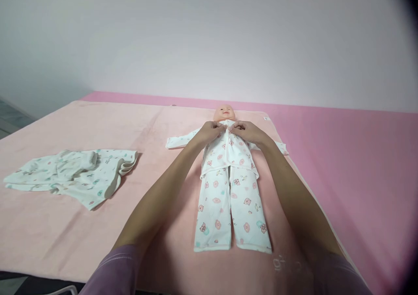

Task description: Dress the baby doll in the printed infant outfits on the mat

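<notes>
A baby doll [224, 112] lies on its back, dressed in a white printed top [225, 155] and matching trousers [215, 212]. Both sleeves stretch out to the sides. My left hand [211, 132] pinches the front edge of the top just below the doll's chin. From the other side, my right hand [248, 131] grips the facing edge at the same height. The fingertips of the two hands nearly meet over the chest. Whether a fastener is between them is too small to make out.
A crumpled set of white printed baby clothes [75, 173] lies at the left on the pale pink blanket [153, 225]. A darker pink surface [352, 169] extends to the right. Behind stands a plain pale wall [209, 38].
</notes>
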{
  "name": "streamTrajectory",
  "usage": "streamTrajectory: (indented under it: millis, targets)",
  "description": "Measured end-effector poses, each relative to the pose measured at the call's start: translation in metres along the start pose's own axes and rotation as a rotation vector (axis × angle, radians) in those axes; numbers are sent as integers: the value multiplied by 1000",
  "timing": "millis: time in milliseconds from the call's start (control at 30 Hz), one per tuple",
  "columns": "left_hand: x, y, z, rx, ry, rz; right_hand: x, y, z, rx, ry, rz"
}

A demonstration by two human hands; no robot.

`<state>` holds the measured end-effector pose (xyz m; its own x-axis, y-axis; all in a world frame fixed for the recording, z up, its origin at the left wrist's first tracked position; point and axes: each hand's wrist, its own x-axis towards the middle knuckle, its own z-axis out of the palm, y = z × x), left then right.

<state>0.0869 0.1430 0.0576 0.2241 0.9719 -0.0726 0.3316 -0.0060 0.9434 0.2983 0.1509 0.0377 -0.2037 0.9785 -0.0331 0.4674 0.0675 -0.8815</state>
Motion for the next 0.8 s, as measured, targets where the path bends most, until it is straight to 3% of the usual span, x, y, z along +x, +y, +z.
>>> streamTrajectory:
  millis: [333,500,600,800]
  targets:
    - [5,-11,2,-20,3,91,-6,-8,11,-33,138,25]
    - [5,-11,4,-22,1,121,-24,-29,25,-357,277,-68]
    - [6,-13,5,-39,-9,139,-35,-39,33,-486,283,-135]
    - [15,-8,1,99,99,108,-15,-30,18,-372,314,-11]
